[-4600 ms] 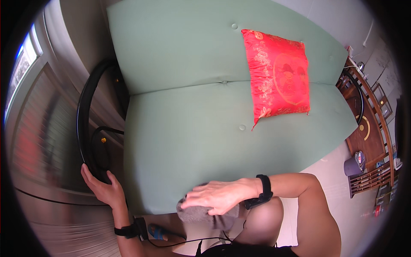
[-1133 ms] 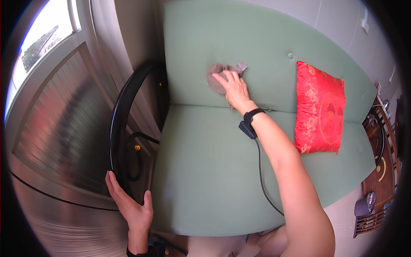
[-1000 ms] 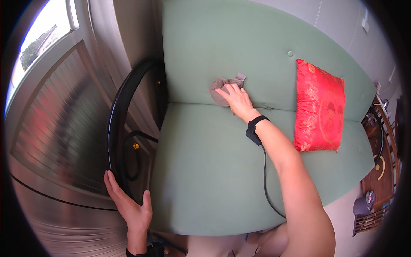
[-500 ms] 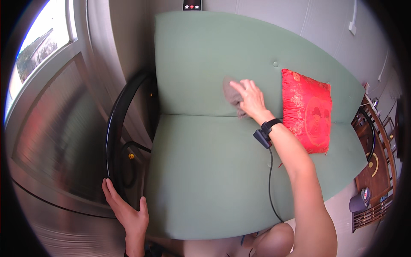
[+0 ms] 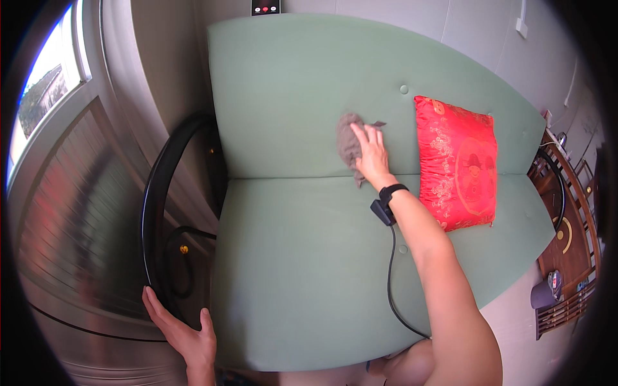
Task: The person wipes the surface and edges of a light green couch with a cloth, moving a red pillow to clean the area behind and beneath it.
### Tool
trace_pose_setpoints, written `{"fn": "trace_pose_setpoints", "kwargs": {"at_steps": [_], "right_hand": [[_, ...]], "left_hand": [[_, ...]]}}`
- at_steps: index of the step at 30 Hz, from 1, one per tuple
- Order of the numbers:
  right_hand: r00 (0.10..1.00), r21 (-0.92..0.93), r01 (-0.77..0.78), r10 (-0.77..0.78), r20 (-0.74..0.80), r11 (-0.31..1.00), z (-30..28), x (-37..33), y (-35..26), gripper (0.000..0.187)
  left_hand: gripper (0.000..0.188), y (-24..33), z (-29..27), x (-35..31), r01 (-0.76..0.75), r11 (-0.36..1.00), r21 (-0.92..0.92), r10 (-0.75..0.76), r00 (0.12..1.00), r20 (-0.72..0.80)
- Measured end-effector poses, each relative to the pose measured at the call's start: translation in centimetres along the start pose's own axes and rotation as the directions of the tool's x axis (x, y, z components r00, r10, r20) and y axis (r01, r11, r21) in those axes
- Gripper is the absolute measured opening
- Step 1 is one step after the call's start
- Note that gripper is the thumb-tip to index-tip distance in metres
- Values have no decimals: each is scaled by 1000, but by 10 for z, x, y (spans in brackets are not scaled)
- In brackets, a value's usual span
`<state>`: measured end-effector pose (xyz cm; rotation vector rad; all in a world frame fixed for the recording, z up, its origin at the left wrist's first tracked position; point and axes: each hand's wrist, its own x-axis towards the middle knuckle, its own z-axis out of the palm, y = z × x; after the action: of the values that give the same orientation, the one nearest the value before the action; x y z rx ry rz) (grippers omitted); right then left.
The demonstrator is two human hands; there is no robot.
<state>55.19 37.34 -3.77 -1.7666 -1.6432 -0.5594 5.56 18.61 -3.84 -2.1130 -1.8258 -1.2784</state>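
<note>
A grey-brown cloth (image 5: 348, 143) lies against the backrest of the green sofa (image 5: 302, 83), just above the seam with the seat. My right hand (image 5: 373, 154) presses it there, fingers over its right part, with loose corners sticking out at the upper right and below. On that wrist sits a black strap with a dark box (image 5: 383, 211), from which a black cable runs down over the seat. At the sofa's left end, my left hand (image 5: 187, 331) rests against the lower front of the curved black armrest (image 5: 154, 193), its fingers stretched and thumb apart.
A shiny red cushion (image 5: 458, 164) leans on the backrest right of my right hand. Left of the armrest stands a metal door with a ribbed panel (image 5: 71, 212). Dark wooden furniture (image 5: 566, 257) and a purple-grey bin (image 5: 544, 294) are at the far right.
The view has shifted, so the sofa appears farther left. My right hand has moved slightly down the backrest, and the cloth shows more spread out. My left hand stays at the armrest.
</note>
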Motion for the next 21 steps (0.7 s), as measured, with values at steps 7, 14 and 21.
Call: {"fn": "trace_pose_setpoints", "kwargs": {"at_steps": [7,14,21], "right_hand": [[974,-38,168,-160,159,985,-43,13,19,80],[892,69,-363,368,-265,929,-51,84,32,87],[868,70,-336,338,-363,939,1,109,-62,92]], "left_hand": [[91,3,1,4,-33,999,24,33,999,-4],[92,6,2,4,-20,999,30,20,1000,1],[93,5,0,4,-7,1000,19,7,1000,-4]]}}
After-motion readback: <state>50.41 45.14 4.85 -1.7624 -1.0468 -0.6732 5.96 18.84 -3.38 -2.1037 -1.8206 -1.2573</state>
